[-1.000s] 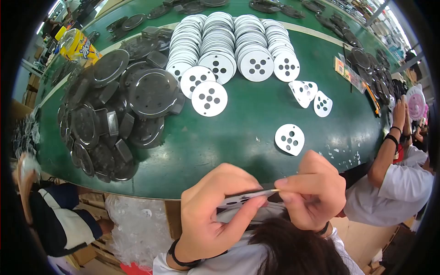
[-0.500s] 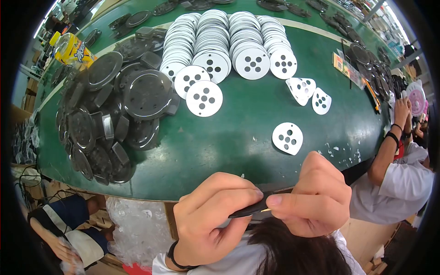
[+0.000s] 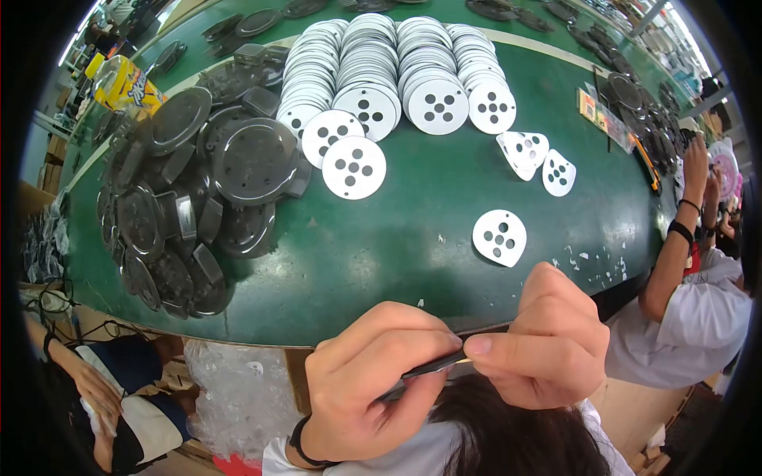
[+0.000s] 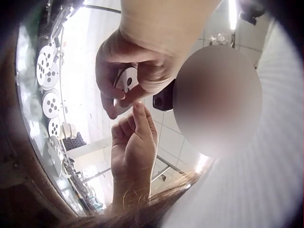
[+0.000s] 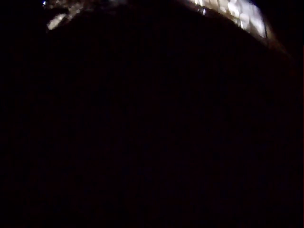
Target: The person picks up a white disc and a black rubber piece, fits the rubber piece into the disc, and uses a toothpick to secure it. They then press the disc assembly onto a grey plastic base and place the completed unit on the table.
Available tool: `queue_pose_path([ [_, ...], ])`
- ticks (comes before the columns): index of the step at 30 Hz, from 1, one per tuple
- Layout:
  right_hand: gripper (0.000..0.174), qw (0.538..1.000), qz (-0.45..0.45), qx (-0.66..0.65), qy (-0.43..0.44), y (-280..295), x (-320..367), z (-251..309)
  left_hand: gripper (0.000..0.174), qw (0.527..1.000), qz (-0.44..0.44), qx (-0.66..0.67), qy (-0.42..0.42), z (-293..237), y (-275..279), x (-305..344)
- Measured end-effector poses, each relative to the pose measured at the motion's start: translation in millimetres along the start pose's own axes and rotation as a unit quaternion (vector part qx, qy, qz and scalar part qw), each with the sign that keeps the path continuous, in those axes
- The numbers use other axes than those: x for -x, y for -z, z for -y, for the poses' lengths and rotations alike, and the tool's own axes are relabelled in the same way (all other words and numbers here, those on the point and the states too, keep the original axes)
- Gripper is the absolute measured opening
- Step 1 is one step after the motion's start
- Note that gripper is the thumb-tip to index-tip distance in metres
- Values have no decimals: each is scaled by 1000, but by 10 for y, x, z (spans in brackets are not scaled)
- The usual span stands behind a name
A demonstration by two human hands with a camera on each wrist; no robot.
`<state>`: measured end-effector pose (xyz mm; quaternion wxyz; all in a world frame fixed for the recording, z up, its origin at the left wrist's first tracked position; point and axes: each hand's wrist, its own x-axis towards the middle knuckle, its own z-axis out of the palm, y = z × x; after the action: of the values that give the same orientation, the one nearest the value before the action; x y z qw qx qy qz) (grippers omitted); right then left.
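In the head view, my left hand holds a thin round disc tilted nearly edge-on, its dark side toward the head camera. The left wrist view catches the disc's white face with dark round holes, between the thumb and fingers. My right hand meets the left at the disc's edge, thumb and curled forefinger pinching a thin yellowish sliver there. Its exact kind I cannot tell. Beyond the hands, a single white holed disc lies on the green table. The right wrist view is almost wholly dark.
Overlapping rows of white holed discs stand at the table's back. Dark glossy plastic parts are heaped at left by a yellow-labelled bottle. Two bent discs lie right of centre, with an orange cutter farther right. People sit at both sides.
The disc has turned from showing some of its white holed face to showing its dark side and edge. Both hands stay together, slightly lower, while the left wrist has rolled a little.
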<state>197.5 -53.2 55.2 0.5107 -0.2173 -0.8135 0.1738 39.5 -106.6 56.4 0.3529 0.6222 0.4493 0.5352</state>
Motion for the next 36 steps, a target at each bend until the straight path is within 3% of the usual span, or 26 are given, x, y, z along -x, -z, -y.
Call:
queue_pose_path([
  [10, 33, 996, 85, -1, 16, 109, -76, -82, 27, 998, 1, -61, -3, 21, 10, 13],
  [17, 26, 996, 79, -17, 28, 62, -55, -99, 29, 995, 9, -99, 2, 20, 17, 11],
  [19, 24, 991, 88, 38, 92, 73, -79, -106, 28, 994, 26, -104, 18, 2, 32, 5],
  [26, 27, 986, 126, 78, 82, 62, -110, -39, 27, 993, 18, -117, 23, -9, -9, -2],
  [28, 26, 988, 82, 111, 70, -1, -96, -14, 27, 991, 17, -126, 28, -18, -16, 3],
  [32, 26, 987, 77, 101, 94, -12, -60, -50, 26, 991, 22, -129, 35, -43, -26, -8],
  [34, 28, 988, 119, 86, 56, 13, -82, -52, 25, 992, 40, -113, 47, -42, -15, -14],
  [36, 28, 993, 91, 60, 43, -50, -34, -93, 25, 995, 31, -75, 61, -26, -25, 14],
])
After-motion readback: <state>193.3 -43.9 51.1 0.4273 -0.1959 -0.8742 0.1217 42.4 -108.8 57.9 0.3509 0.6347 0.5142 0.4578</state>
